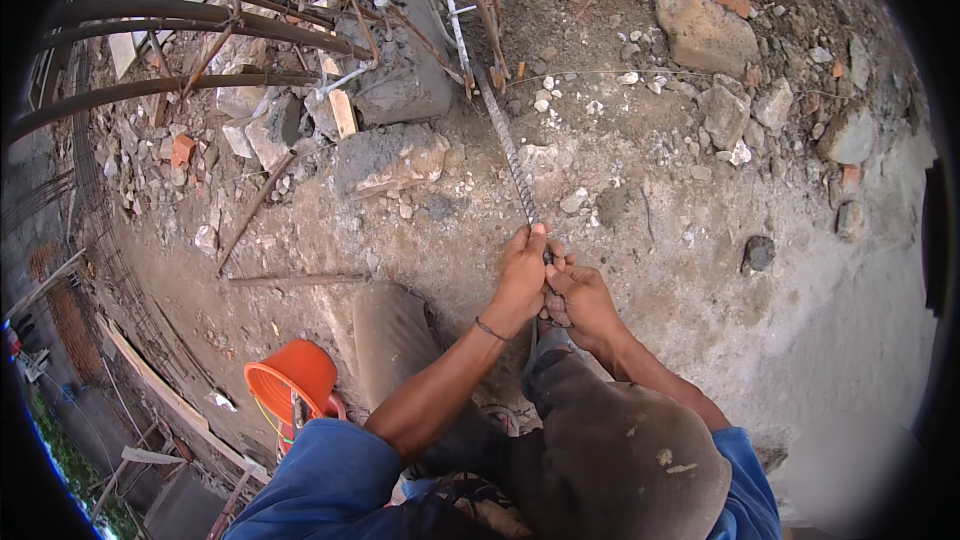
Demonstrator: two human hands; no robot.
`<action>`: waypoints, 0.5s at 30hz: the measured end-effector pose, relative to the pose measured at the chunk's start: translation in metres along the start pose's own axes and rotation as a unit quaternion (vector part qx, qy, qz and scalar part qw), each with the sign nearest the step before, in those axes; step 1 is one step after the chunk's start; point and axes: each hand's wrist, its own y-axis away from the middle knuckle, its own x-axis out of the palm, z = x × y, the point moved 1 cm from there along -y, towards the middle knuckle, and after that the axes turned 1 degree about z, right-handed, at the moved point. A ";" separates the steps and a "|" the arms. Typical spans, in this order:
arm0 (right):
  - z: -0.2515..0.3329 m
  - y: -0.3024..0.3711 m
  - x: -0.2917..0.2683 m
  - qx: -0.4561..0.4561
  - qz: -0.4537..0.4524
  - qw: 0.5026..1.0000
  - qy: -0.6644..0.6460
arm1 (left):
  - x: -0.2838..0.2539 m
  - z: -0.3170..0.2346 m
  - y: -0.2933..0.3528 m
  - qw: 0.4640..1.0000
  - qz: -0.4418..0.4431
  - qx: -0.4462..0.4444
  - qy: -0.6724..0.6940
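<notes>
Dusty dark trousers loom closest, blue sleeves either side. Beyond the knees spreads rubble-strewn ground, rusty bars jutting over it at upper left. An orange bucket sits near the left sleeve. From the hands, a ribbed metal rod runs across the dirt toward upright bars. The left hand has its grip closed on the near end; the right hand curls just beside, though I can't tell what its grip holds.

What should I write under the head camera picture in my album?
Two bare hands grip a grey, ridged metal rod, with an orange plastic bucket nearby.
</notes>
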 end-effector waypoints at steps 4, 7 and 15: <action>0.103 0.065 -0.021 0.118 -0.036 0.991 0.051 | 0.072 -0.013 0.037 0.989 0.074 -0.089 0.090; 0.165 0.056 -0.022 0.166 -0.028 0.981 0.100 | 0.105 -0.018 0.018 0.978 0.087 -0.071 0.174; 0.071 -0.011 -0.011 0.003 -0.039 0.992 0.117 | 0.041 -0.008 -0.027 0.999 -0.010 0.032 0.019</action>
